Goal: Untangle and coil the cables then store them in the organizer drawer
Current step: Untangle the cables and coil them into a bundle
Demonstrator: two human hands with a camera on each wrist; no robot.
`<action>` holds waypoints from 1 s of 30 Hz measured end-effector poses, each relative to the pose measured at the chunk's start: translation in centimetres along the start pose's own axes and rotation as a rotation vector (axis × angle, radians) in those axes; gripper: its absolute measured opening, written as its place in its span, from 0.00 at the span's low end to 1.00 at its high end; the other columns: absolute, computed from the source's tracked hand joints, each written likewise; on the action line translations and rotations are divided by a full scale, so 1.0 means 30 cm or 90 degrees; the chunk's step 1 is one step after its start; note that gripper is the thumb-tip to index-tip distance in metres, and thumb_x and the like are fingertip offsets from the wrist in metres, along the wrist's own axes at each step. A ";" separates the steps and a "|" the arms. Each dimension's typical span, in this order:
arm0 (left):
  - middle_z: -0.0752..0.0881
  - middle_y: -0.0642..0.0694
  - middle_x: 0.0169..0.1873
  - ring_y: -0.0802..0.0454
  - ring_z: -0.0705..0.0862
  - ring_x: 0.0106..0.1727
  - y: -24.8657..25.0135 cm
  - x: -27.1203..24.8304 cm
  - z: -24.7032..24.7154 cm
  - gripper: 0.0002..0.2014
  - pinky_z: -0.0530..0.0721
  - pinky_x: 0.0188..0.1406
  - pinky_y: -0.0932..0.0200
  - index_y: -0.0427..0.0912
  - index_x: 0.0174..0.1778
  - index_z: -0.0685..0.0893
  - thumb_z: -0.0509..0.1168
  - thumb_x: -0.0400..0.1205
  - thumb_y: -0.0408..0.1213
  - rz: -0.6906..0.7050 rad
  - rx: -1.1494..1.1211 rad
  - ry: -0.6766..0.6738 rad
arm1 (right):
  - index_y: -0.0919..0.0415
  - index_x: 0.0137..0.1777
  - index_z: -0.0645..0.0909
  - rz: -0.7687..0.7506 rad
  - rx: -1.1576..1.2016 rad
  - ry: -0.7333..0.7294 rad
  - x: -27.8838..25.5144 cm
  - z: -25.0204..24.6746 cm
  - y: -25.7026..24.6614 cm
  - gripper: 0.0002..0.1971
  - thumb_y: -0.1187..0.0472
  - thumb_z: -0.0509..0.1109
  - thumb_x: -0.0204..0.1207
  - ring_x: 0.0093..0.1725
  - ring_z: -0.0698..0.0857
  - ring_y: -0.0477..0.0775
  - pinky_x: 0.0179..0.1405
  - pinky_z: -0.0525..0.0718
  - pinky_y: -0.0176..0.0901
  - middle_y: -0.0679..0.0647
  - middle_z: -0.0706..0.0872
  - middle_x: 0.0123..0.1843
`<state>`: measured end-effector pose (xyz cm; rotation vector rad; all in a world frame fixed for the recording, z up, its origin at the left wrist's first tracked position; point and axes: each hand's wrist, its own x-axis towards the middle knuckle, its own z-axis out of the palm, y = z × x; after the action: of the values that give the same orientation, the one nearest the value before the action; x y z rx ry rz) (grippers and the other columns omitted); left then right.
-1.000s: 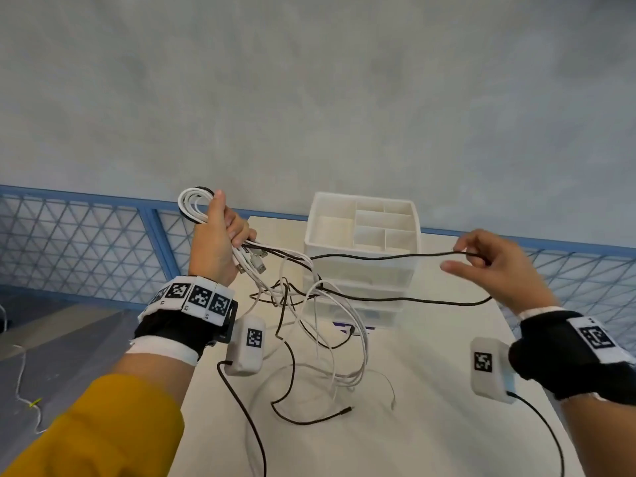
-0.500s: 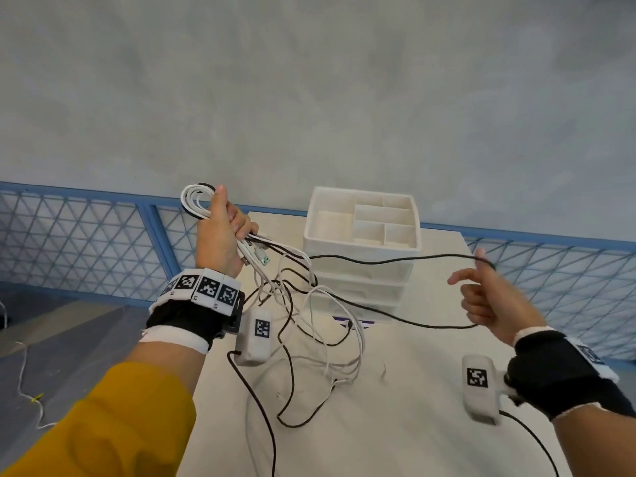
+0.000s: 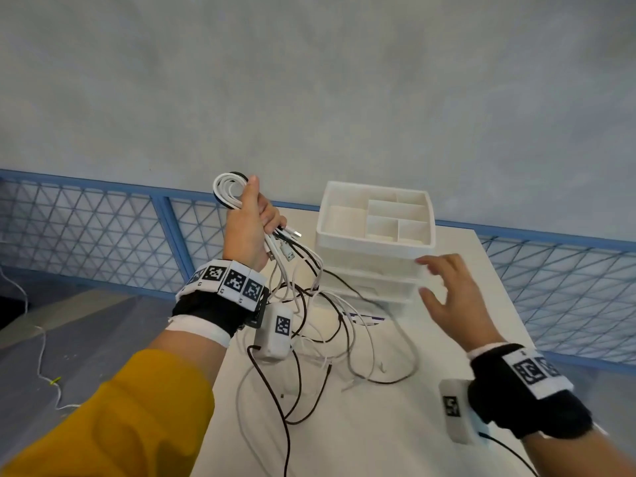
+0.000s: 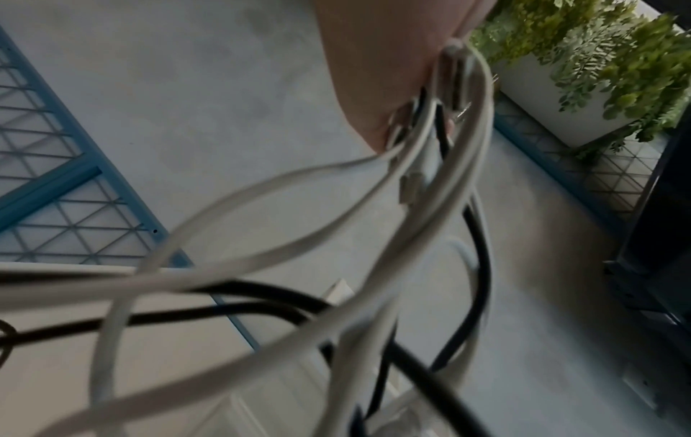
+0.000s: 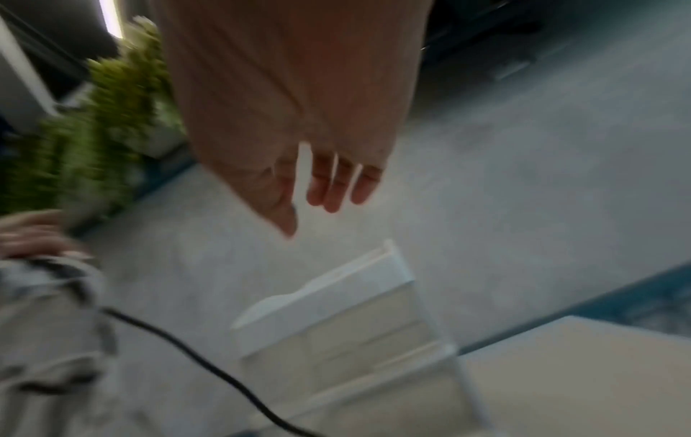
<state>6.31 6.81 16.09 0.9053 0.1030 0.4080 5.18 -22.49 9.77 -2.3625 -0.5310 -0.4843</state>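
Note:
My left hand (image 3: 253,225) is raised and grips a bundle of white and black cables (image 3: 229,192), looped above the thumb, with USB plugs (image 3: 287,251) sticking out below the fist. The rest of the cables (image 3: 330,325) hang in a tangle onto the white table (image 3: 395,425). In the left wrist view the cables (image 4: 430,165) run blurred from the palm. The white organizer (image 3: 375,242) with drawers stands behind the tangle. My right hand (image 3: 447,290) is open, fingers spread, at the organizer's right front corner and holds nothing; the right wrist view shows its fingers (image 5: 336,183) straight above the organizer (image 5: 348,319).
A blue mesh railing (image 3: 103,228) runs behind the table, in front of a grey wall. The table's left edge drops to the floor, where a thin white wire (image 3: 44,366) lies. Green plants (image 4: 598,53) stand off to the side.
My right hand let go of the black cable it held stretched out, and moved down and left toward the organizer. The black cable dropped onto the table. My left hand kept its grip.

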 end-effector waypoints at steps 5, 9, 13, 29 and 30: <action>0.62 0.53 0.15 0.57 0.60 0.17 0.003 -0.018 0.014 0.23 0.66 0.27 0.60 0.47 0.22 0.66 0.61 0.82 0.50 -0.001 -0.011 -0.016 | 0.53 0.38 0.81 0.120 0.294 -0.288 0.012 0.183 -0.148 0.15 0.74 0.63 0.76 0.33 0.85 0.38 0.41 0.84 0.30 0.50 0.85 0.34; 0.63 0.53 0.15 0.57 0.60 0.17 0.024 -0.038 0.012 0.22 0.66 0.27 0.60 0.47 0.23 0.66 0.61 0.82 0.49 0.008 -0.011 -0.035 | 0.64 0.44 0.80 0.298 0.502 -0.375 0.004 0.238 -0.184 0.10 0.71 0.58 0.81 0.32 0.89 0.55 0.30 0.87 0.39 0.61 0.85 0.35; 0.63 0.53 0.14 0.57 0.61 0.18 0.027 -0.051 -0.003 0.22 0.66 0.28 0.59 0.47 0.23 0.66 0.61 0.82 0.49 0.010 -0.007 -0.034 | 0.61 0.50 0.83 0.295 0.554 -0.495 0.012 0.225 -0.222 0.10 0.59 0.62 0.81 0.29 0.85 0.51 0.23 0.79 0.34 0.59 0.89 0.40; 0.62 0.54 0.12 0.58 0.60 0.16 0.088 -0.009 -0.119 0.27 0.69 0.26 0.62 0.50 0.16 0.67 0.58 0.83 0.51 0.006 -0.014 0.027 | 0.61 0.30 0.75 0.711 0.318 0.104 -0.117 0.097 0.316 0.14 0.70 0.59 0.78 0.24 0.72 0.54 0.26 0.69 0.37 0.59 0.72 0.26; 0.62 0.54 0.12 0.58 0.60 0.16 0.084 -0.007 -0.119 0.27 0.68 0.27 0.62 0.50 0.16 0.67 0.58 0.83 0.51 0.003 -0.013 0.032 | 0.62 0.29 0.74 0.766 0.299 0.117 -0.140 0.098 0.371 0.15 0.69 0.58 0.79 0.24 0.72 0.55 0.26 0.68 0.37 0.59 0.72 0.26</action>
<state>4.45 10.75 15.82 0.8757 0.1424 0.4354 7.63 -29.33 -0.10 -1.7367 0.7761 0.0104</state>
